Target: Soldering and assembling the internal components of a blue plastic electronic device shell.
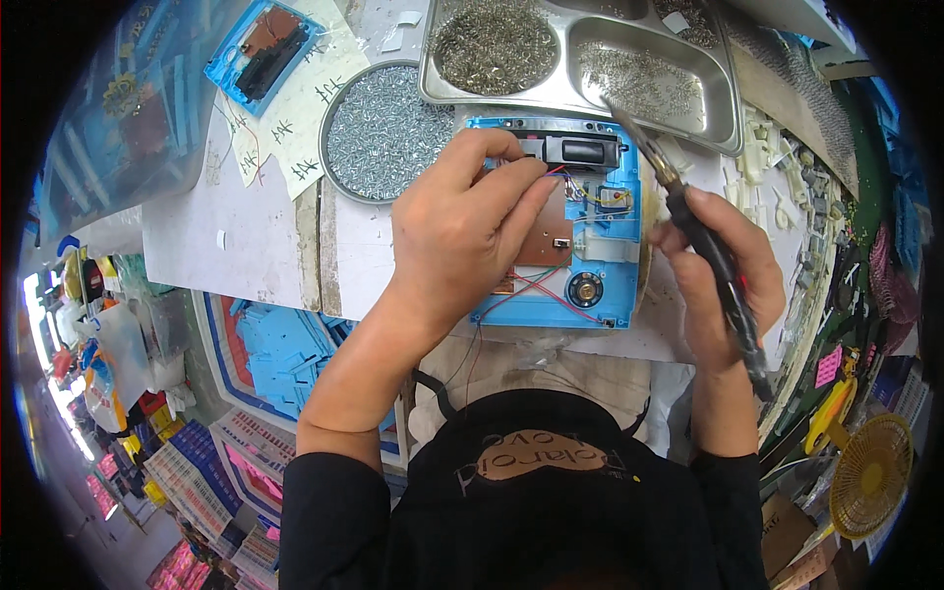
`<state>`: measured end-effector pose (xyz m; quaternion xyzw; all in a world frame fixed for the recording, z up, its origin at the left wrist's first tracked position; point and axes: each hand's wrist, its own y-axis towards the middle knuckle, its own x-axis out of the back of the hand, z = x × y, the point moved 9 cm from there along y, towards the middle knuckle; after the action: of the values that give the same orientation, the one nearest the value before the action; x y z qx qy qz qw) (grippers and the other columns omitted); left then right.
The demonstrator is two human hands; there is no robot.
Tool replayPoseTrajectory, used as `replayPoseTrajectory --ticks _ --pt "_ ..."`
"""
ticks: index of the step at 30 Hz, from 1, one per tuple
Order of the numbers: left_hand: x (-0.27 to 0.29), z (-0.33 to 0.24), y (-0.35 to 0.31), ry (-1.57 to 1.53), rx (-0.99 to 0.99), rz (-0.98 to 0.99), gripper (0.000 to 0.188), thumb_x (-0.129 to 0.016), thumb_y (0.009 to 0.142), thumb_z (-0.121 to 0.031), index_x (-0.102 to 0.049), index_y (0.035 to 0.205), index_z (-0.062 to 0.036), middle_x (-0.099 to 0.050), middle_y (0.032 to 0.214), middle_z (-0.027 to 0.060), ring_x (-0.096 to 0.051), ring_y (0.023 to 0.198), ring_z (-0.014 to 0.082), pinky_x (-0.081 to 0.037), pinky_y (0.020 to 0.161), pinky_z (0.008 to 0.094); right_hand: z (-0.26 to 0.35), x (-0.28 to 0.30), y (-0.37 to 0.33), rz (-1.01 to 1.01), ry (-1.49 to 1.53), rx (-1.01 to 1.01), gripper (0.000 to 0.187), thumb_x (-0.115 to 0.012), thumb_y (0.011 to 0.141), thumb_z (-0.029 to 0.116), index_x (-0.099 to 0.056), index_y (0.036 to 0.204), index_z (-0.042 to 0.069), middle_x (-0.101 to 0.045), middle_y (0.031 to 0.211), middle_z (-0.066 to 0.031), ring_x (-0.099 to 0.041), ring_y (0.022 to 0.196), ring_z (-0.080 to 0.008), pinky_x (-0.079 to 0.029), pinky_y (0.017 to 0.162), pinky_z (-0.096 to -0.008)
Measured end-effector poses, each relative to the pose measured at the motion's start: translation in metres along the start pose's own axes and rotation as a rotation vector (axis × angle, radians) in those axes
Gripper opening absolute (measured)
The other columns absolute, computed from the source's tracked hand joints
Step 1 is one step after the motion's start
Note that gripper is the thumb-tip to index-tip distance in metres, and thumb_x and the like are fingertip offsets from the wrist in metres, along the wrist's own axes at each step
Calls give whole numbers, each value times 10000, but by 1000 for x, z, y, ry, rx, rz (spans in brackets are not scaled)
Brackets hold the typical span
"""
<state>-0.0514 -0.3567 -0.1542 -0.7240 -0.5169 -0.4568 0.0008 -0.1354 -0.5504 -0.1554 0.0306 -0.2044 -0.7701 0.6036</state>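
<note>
In front of me lies a blue plastic housing point(619, 258) with its inside facing up. A brown circuit board point(543, 236), a round speaker point(585, 289), a black compartment part point(582, 150) and thin coloured wires sit in it. My left hand point(462, 216) reaches over the housing's left side, thumb and forefinger pinched on a thin wire point(557, 169) beside the black part. Its palm hides part of the board. My right hand point(723, 280) is wrapped round the black handle of a soldering iron point(700, 231), whose metal tip points up and left above the housing's far right corner.
Beyond the housing stand a round tray of small screws point(385, 133) and a steel compartment tray point(730, 108) with small metal parts. Another blue housing point(264, 57) lies far left on paper point(305, 123). Pale small parts point(772, 197) line the right; a crate of blue pieces point(285, 354) stands lower left.
</note>
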Motion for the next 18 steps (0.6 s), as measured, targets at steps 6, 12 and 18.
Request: replayPoseTrajectory --ticks 6,12,18 --pt "9 -8 -1 -71 -99 -86 162 -802 798 -25 -751 951 -24 -696 949 91 -711 751 234 -556 626 313 8 -36 19 -46 -113 146 566 -796 774 -66 -662 1307 69 -689 964 -103 -677 831 -204 -537 738 -285" --pt "1 -14 -3 -149 -94 -66 177 -793 787 -14 -738 955 -27 -709 897 95 -708 750 249 -557 625 326 17 -51 20 19 -174 248 636 -771 775 -148 -600 1360 33 -648 1026 -90 -673 911 -170 -538 790 -272" --pt "-4 -12 -1 -189 -89 -25 178 -775 803 6 -718 968 -31 -697 878 94 -686 722 248 -541 619 331 20 -50 23 -14 -255 280 576 -782 771 -135 -657 1294 69 -656 921 -70 -652 804 -162 -513 703 -278"
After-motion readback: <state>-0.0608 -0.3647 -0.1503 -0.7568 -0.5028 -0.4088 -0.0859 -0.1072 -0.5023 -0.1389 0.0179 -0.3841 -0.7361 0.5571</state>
